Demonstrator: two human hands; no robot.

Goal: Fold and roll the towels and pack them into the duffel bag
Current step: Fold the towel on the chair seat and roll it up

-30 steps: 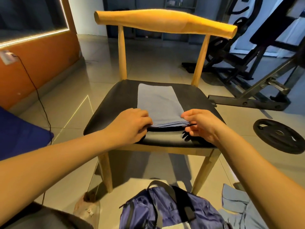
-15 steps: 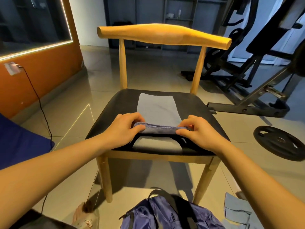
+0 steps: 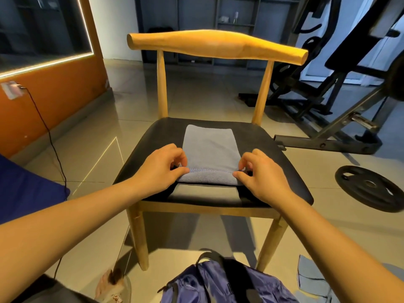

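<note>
A folded grey-blue towel [image 3: 209,147] lies lengthwise on the black seat of a wooden chair [image 3: 284,162]. Its near end is turned over into the start of a roll. My left hand [image 3: 160,169] pinches the left end of that rolled edge, and my right hand [image 3: 260,173] pinches the right end. A purple duffel bag [image 3: 209,285] with a black strap sits on the floor below the chair's front. Another grey-blue towel [image 3: 312,276] lies on the floor at the bottom right, partly behind my right forearm.
A black weight plate [image 3: 369,186] lies on the floor right of the chair. Gym equipment [image 3: 328,88] stands behind it. A blue cushion [image 3: 26,193] is at the left edge, with a cable hanging down the orange wall [image 3: 54,88].
The towel's near edge has been lifted and rolled forward away from the seat's front edge. Both hands have moved with it toward the chair back.
</note>
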